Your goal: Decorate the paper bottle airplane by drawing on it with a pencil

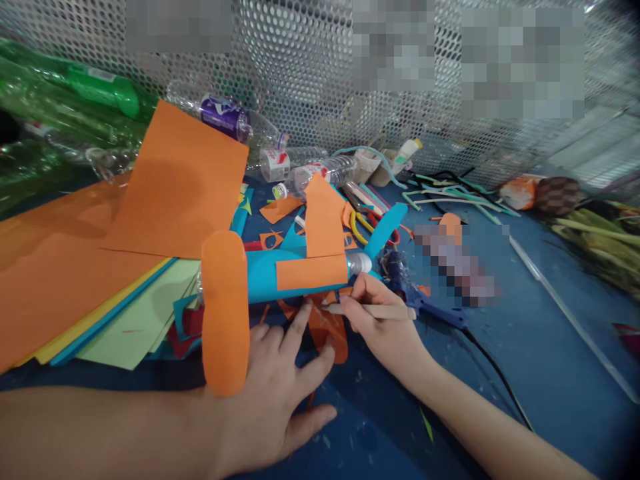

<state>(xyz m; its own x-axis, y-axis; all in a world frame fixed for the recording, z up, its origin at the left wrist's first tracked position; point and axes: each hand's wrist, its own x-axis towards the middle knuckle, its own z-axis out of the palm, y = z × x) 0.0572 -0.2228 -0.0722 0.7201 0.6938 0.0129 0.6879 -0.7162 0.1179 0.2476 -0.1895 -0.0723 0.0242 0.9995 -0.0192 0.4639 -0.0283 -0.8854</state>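
Note:
My left hand (pixel 273 390) lies with its fingers spread, its fingertips on a darker orange paper piece (pixel 334 337) that sits on the blue table. A pale pen (pixel 383 311) is pinched in my right hand (pixel 383 323), its tip touching that piece near some faint lines. Just beyond both hands is a plastic bottle wrapped in blue paper (pixel 263 277), its white cap to the right. The bottle carries an orange strip (pixel 313 272), an upright orange piece (pixel 325 220), a long rounded orange piece (pixel 225 313) at its left end and a blue blade (pixel 387 230) by the cap.
Coloured paper sheets (pixel 135 320) are stacked at the left, under a large orange sheet (pixel 183 180). Green bottles (pixel 100 93) and clear bottles lie against a perforated metal screen (pixel 300 67). To the right are a blue glue gun (pixel 433 303) with a black cable and thin coloured sticks (pixel 450 193).

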